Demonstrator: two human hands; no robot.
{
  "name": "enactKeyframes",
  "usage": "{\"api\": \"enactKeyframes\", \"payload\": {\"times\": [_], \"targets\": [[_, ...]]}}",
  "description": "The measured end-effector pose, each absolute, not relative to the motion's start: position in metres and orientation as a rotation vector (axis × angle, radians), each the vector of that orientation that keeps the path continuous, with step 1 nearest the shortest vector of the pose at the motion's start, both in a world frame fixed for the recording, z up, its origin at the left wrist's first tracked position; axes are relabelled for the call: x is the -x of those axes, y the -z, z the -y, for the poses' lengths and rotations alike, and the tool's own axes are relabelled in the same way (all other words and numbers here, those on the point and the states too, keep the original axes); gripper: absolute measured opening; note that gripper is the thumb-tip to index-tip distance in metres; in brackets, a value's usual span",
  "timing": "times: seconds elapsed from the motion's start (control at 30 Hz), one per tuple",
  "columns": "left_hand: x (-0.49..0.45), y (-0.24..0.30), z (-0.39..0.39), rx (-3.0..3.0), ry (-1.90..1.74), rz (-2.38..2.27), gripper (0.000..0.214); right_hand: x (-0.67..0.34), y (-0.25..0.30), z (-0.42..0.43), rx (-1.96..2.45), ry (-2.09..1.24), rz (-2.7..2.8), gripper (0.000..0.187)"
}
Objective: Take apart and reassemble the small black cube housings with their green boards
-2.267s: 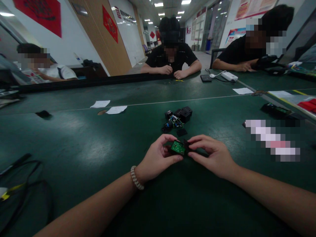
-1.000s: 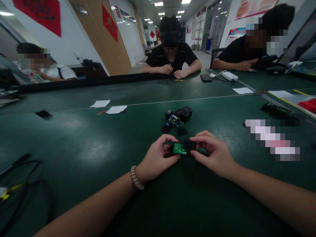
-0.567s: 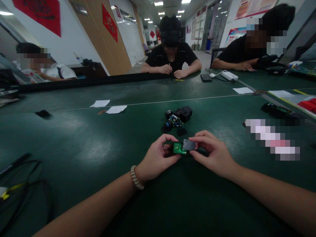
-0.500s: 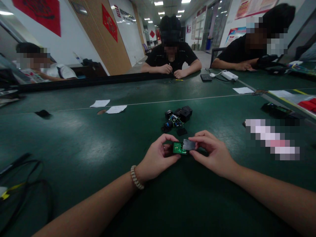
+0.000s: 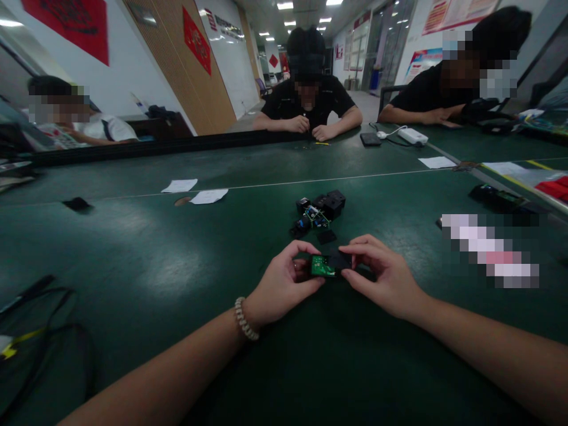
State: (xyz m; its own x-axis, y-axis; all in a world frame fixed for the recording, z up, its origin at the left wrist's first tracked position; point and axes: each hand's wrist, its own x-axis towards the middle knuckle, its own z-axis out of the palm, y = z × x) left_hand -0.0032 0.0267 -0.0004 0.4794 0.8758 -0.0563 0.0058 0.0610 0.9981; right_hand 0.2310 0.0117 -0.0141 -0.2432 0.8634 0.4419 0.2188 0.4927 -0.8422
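Note:
Between thumb and fingers, my left hand (image 5: 288,278) grips a green circuit board (image 5: 322,266) set in a dark frame or case. My right hand (image 5: 379,273) pinches a thin black cover plate (image 5: 341,259), which overlaps the board's right part. The fingertips of both hands are curled round these pieces, a little above the table. Just beyond lies a heap of black housings and small circuit boards (image 5: 317,216) with blue parts and wires. A flat black piece (image 5: 327,237) lies between that heap and my hands.
The green table (image 5: 177,248) bears paper slips (image 5: 209,196), a blurred-out phone-like object (image 5: 490,251) at right, and black cables (image 5: 53,319) at left. Across the table sits a person in black (image 5: 310,100); others sit at left and right. A white power strip (image 5: 412,136) lies at the back.
The plate in my right hand has tilted, turning from a grey sheen to dark black. Both hands stay in almost the same place.

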Motion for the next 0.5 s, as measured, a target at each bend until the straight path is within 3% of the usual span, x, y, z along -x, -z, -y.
{"api": "enactKeyframes", "payload": {"times": [0.5], "targets": [[0.0052, 0.0047, -0.0269, -1.402, -0.746, -0.865, 0.049, -0.2317, 0.0082, -0.0094, 0.904, -0.756, 1.84, 0.035]]}}
